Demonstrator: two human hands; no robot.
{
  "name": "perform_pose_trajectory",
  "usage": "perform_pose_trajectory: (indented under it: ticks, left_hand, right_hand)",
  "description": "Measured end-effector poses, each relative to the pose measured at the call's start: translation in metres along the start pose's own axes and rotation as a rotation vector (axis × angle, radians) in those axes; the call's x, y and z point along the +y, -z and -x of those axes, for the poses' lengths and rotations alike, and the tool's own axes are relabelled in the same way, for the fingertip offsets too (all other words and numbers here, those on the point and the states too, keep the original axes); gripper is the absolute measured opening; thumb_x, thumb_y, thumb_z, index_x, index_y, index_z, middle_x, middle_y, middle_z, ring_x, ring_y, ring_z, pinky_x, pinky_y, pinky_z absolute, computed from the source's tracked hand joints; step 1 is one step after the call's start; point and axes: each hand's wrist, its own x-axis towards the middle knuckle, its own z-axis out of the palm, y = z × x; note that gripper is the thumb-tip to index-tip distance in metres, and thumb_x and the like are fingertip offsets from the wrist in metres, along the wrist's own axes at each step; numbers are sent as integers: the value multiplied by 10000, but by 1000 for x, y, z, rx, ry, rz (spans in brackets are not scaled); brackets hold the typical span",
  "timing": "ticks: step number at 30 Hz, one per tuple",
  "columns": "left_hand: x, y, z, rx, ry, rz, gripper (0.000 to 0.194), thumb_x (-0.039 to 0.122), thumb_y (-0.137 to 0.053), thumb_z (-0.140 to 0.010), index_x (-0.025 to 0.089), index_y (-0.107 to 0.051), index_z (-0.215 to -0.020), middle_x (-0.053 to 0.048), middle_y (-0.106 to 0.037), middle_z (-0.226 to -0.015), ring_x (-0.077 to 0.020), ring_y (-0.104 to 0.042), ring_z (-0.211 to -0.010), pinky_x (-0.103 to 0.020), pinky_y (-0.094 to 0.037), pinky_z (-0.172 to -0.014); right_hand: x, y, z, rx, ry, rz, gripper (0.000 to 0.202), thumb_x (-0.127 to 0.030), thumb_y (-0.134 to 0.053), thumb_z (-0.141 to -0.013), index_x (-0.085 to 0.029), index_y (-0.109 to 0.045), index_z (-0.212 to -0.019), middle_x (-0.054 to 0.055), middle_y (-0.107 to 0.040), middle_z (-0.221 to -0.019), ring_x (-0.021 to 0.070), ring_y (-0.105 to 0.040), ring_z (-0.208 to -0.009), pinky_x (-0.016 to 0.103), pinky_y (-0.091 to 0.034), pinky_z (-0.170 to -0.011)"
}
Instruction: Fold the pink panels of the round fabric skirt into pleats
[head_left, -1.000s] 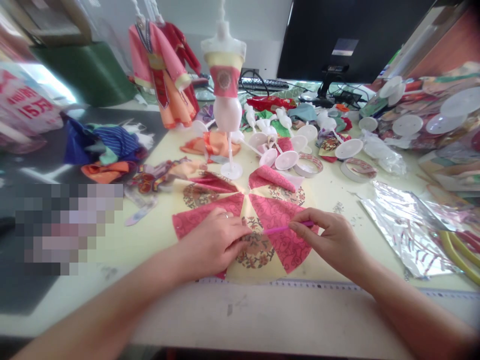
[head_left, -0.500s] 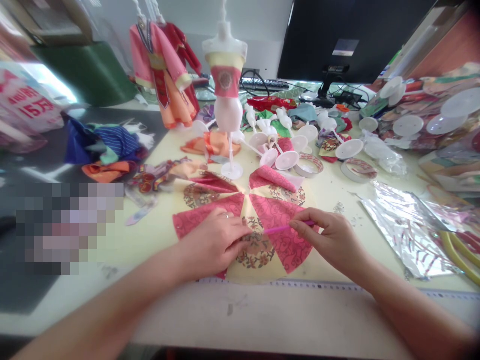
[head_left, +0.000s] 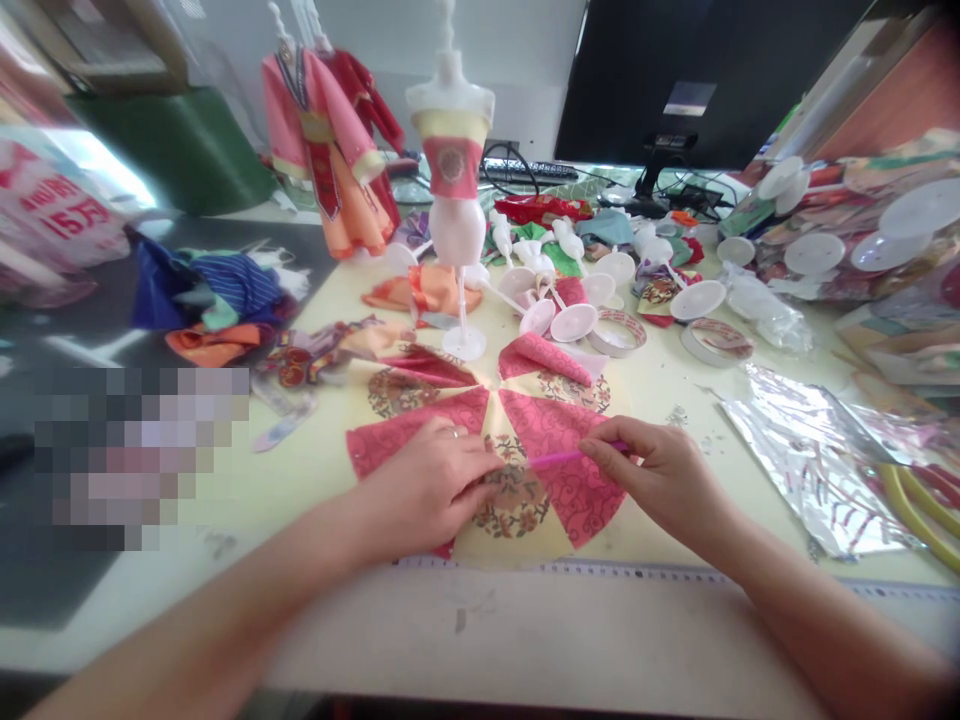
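My right hand (head_left: 656,465) pinches the stick (head_left: 555,457); my left hand (head_left: 435,475) lies flat, unclenched, on the cloth (head_left: 517,512), spread over the counter (head_left: 570,640). If I press too lightly, the cloth could slide; a hard stick push could pucker it.

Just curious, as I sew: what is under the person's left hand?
The left hand rests on red and yellow patterned cloth, which shows beyond it. The patch beneath is covered, so its pattern can't be seen.
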Motion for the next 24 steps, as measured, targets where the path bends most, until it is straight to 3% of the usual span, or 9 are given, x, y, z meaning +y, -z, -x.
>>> perform_pose_trajectory:
  ticks: [24]
  left_hand:
    - [0, 0, 0, 5, -4, -5, 223, 227, -487, -901, 192, -625, -1073, -21, -627, -862, -181, -528, -817, -361, -332, -796]
  right_hand:
    - [2, 2, -1, 19, -8, -19, 290, -382, -528, -880, -190, -573, -667, -39, -516, -521, 88, -417, -465, 211, -341, -462]
